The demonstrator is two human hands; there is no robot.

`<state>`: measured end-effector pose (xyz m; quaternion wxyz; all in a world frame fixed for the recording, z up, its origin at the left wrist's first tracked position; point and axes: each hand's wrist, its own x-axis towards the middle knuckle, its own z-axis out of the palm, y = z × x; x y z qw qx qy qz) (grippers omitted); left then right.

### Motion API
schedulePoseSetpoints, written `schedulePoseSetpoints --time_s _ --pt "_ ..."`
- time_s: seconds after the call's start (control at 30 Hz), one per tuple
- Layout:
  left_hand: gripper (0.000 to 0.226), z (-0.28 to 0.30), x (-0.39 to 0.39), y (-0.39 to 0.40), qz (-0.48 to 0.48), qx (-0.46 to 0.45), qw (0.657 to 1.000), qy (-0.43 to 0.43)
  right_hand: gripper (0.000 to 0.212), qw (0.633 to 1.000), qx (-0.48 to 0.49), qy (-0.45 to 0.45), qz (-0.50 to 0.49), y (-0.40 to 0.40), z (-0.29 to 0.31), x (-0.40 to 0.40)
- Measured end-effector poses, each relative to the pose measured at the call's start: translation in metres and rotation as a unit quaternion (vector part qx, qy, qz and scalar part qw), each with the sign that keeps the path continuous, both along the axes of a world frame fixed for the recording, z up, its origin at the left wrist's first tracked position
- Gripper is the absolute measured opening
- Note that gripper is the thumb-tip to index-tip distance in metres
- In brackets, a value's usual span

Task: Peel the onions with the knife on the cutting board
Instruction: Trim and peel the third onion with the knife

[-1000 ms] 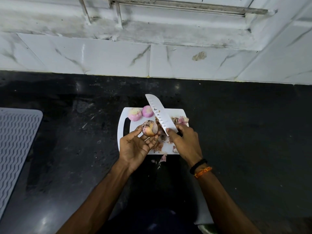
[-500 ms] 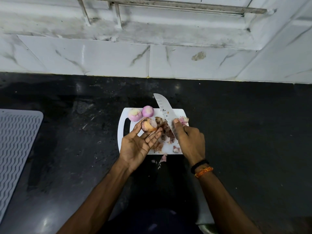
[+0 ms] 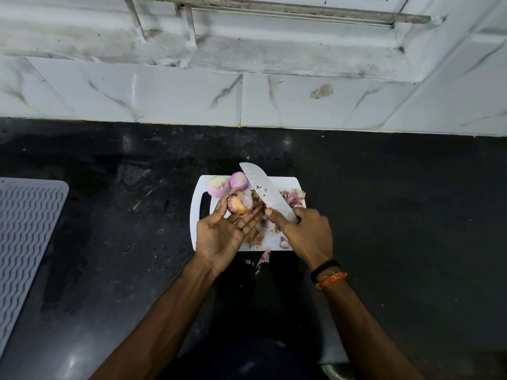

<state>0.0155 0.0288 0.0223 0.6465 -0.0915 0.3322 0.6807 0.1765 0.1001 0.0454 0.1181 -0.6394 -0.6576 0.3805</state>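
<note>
Head view: at the centre of the frame a white cutting board [image 3: 201, 237] lies on the black surface [image 3: 384, 215]. The left hand [image 3: 223, 237] is palm up, its fingers [image 3: 248, 222] curled around a half-peeled onion [image 3: 239, 204] and grasping it just above the board's upper left part. One face of it shows pale pink flesh; the rest carries tan, spotted skin. The right hand [image 3: 308, 233] is clenched on the handle of the knife [image 3: 267, 192], whose wide blade slants toward the upper left of the frame, close beside the held onion; whether the edge touches it cannot be told.

2 peeled onions [image 3: 218, 186] sit touching each other at the board's upper left corner. Loose skins [image 3: 295, 196] lie at its upper right and below the hands, and a few scraps [image 3: 263, 256] have spilled onto the surface under the board's lower edge. A grey ribbed mat [image 3: 24, 237] sits at the left edge of the frame.

The onion looks small, light and firm. Its dry skin should be brittle and tear in flakes, while the bared flesh is likely slick, so the grip belongs on the skinned sides, fingertips clear of the blade.
</note>
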Motion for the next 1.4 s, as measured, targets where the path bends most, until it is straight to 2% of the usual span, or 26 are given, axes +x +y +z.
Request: schedulePoseSetpoints --time_s 0.17,0.27,0.37,0.5,0.83,1.13,1.33,1.4 --pt "0.045 0.0 0.001 0.008 0.021 0.028 0.999 -0.02 0.057 0.999 -0.023 0.028 -0.001 0.0 -0.005 0.0" --pt "0.037 -0.001 0.004 0.008 0.005 0.036 0.999 -0.022 0.051 0.998 -0.041 0.042 -0.01 -0.001 -0.006 -0.002" --pt "0.038 -0.002 0.006 0.006 0.004 0.038 0.999 -0.018 0.036 0.998 -0.027 0.053 -0.006 -0.003 -0.006 -0.004" --pt "0.044 -0.003 0.007 0.006 -0.016 0.029 0.999 -0.022 0.029 0.997 0.002 0.076 0.014 -0.004 -0.002 -0.005" --pt "0.047 -0.001 0.009 0.003 -0.019 -0.017 1.0 -0.007 0.027 0.994 0.056 0.086 0.035 -0.01 0.002 -0.012" --pt "0.046 -0.003 0.015 0.005 -0.011 -0.017 0.999 -0.03 0.033 0.991 0.099 0.073 0.052 -0.017 0.004 -0.016" --pt "0.039 -0.009 0.013 0.003 -0.004 -0.017 1.0 -0.025 0.032 0.991 0.094 0.067 0.064 -0.012 0.003 -0.013" --pt "0.044 -0.01 0.013 0.002 -0.002 -0.012 1.0 -0.024 0.033 0.992 0.097 0.066 0.054 -0.011 0.001 -0.013"
